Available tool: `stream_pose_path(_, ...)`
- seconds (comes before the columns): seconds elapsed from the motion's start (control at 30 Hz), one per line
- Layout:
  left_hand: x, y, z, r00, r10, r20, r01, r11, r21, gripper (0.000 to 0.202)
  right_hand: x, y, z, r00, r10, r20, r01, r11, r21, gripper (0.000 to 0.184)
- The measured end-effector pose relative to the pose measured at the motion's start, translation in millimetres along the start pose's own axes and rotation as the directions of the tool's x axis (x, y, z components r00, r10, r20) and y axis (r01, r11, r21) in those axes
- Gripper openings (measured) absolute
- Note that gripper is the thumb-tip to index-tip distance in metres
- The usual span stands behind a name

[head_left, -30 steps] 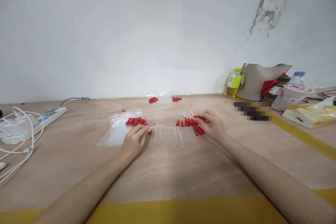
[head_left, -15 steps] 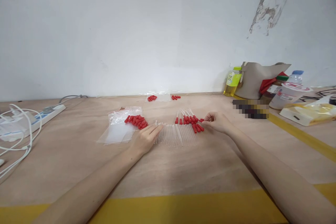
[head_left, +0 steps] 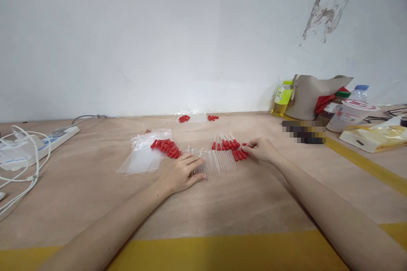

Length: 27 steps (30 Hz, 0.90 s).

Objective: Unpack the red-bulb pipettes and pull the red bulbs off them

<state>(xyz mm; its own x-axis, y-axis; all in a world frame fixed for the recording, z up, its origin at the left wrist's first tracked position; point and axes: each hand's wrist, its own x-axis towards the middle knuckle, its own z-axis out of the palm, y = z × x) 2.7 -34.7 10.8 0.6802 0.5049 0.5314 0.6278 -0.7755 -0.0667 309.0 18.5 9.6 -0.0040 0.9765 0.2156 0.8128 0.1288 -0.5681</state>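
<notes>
A row of clear glass tubes (head_left: 219,164) lies on the wooden table (head_left: 222,203). My left hand (head_left: 182,172) rests on the left end of that row, fingers stretched flat over the tubes. My right hand (head_left: 260,149) sits at the right of a pile of finished droppers with red bulbs (head_left: 231,146), its fingertips pinched on one red bulb. A heap of loose red rubber bulbs (head_left: 167,147) lies just left of the tubes, beside clear plastic bags (head_left: 143,156).
Two small clusters of red bulbs (head_left: 184,118) lie by the wall. A white power strip with cables (head_left: 34,148) is at far left. At right stand a yellow bottle (head_left: 281,98), a beige bag (head_left: 313,95), cups and packets. Yellow tape (head_left: 222,252) marks the near edge.
My left hand moved right from the loose red bulbs and now lies flat on the clear tubes. My right hand stayed at the dropper pile, shifting slightly.
</notes>
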Motion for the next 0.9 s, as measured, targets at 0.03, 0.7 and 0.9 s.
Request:
stream_pose_path(0.03,0.5,1.8,-0.7,1.0,-0.01,0.024,0.01,1.0,0.001,0.046,-0.5,-1.9,0.2,1.0,0.003,-0.028,-0.004,1.0,-0.022,0.024)
stream_pose_path(0.7,8.3,0.9,10.9,0.937,-0.172,0.304,0.155,0.985,0.08,0.059,2.3,-21.7,23.6,0.967,-0.172,-0.186,0.132,0.969,-0.21,0.021)
stream_pose_path(0.9,8.9,6.4,18.4,0.915,-0.26,0.308,0.253,0.965,0.062,0.07,1.9,-22.7,28.2,0.935,-0.168,-0.313,0.127,0.981,-0.149,0.018)
